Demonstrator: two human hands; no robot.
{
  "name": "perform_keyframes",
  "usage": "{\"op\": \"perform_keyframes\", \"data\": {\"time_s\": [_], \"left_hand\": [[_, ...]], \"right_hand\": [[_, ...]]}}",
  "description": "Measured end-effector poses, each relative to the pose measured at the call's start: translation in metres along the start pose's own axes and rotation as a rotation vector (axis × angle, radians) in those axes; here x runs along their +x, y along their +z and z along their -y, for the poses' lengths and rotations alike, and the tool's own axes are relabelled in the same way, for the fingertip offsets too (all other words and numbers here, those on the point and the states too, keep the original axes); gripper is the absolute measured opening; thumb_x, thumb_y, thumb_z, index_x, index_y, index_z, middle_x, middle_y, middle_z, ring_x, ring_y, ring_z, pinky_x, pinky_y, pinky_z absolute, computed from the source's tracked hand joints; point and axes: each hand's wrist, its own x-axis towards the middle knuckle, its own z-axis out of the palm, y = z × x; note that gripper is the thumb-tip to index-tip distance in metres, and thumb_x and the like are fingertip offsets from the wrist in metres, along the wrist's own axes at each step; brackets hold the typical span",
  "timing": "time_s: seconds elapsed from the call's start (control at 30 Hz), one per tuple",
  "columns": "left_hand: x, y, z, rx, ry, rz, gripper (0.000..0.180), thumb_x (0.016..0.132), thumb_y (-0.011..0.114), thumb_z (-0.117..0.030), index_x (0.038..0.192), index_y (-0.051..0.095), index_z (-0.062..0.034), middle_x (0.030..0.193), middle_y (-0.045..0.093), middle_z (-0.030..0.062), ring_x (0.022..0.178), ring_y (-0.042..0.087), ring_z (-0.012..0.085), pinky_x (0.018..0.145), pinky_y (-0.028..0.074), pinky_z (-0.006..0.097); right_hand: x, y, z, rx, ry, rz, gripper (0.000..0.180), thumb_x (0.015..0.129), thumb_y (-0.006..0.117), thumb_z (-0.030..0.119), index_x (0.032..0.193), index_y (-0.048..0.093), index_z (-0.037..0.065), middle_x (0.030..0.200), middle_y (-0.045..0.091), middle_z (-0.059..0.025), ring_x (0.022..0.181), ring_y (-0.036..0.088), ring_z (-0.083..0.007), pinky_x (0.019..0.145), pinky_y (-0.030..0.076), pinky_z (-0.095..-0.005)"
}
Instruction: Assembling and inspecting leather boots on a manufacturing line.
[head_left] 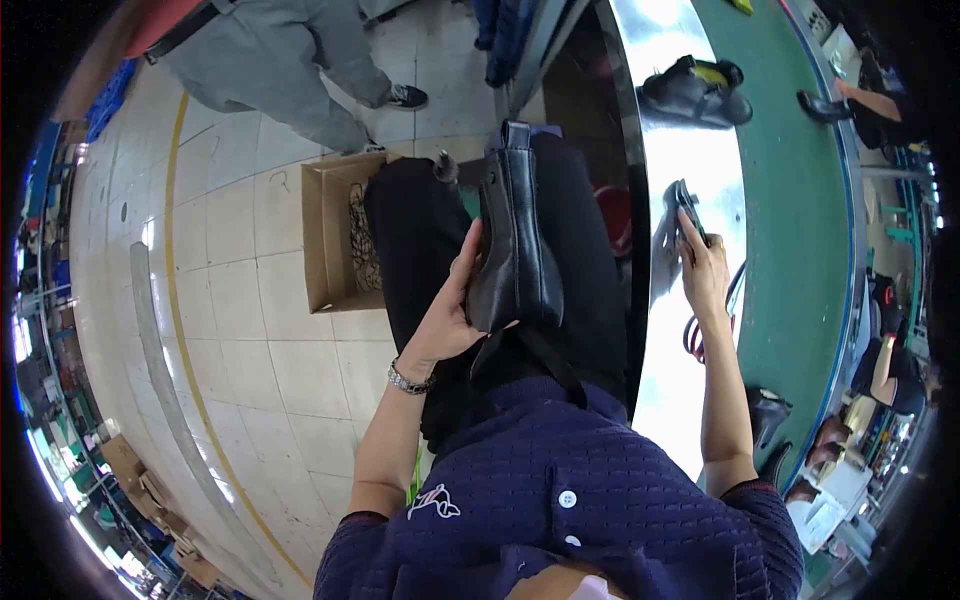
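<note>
Head view, and here's the boot (520,240) over the lap (588,230), toe end nearest the body! The left hand (450,318) is half-curled round its left side and toe, holding it alone; loosen that grip and it could roll off the thighs. Across at the steel bench (665,400), the right hand (706,265) has fingers bent over a slim dark item (684,195); gripped or merely touched, I can't tell. A loose pinch could send that skidding.

1 glossy black boot (517,235) over the lap (588,235)
</note>
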Motion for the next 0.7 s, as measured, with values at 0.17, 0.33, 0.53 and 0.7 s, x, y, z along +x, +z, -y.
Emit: {"op": "perform_keyframes", "data": {"time_s": [0.17,0.33,0.53,0.7], "left_hand": [[-0.029,0.007,0.031,-0.044,-0.058,-0.006,0.118,0.07,0.082,-0.004,0.156,0.003,-0.0117,0.16,0.017,0.0092,0.145,0.024,0.0231,0.118,0.021,0.037],[-0.036,-0.002,0.028,-0.124,-0.124,0.027,0.119,0.07,0.083,-0.004,0.156,0.002,-0.0133,0.159,0.019,0.0089,0.144,0.027,0.0227,0.117,0.022,0.036],[-0.024,-0.001,0.021,0.009,-0.034,0.085,0.134,0.06,0.088,0.002,0.155,-0.005,-0.014,0.16,0.017,0.0099,0.143,0.027,0.0215,0.115,0.031,0.036],[-0.012,0.008,0.019,0.347,0.038,0.11,0.111,0.071,0.081,-0.004,0.156,0.011,-0.0111,0.16,0.016,0.0127,0.145,0.024,0.0253,0.116,0.026,0.039]], "right_hand": [[-0.007,0.013,0.004,0.08,-0.066,-0.078,0.052,0.097,0.054,0.011,0.143,0.046,0.034,0.123,0.049,-0.021,0.113,0.053,-0.0326,0.095,0.05,-0.0442],[0.005,0.019,0.004,0.109,0.005,-0.136,0.054,0.093,0.06,0.011,0.143,0.045,0.024,0.136,0.048,-0.0189,0.123,0.051,-0.0336,0.099,0.048,-0.0454],[-0.012,-0.011,0.045,0.53,-0.179,-0.182,0.042,0.093,0.062,0.01,0.134,0.054,0.006,0.126,0.058,-0.016,0.113,0.059,-0.0297,0.098,0.047,-0.0423],[-0.045,-0.069,0.132,1.303,-0.206,0.399,0.047,0.097,0.058,0.029,0.134,0.052,-0.001,0.114,0.066,-0.0171,0.105,0.063,-0.0207,0.091,0.048,-0.0328]]}}
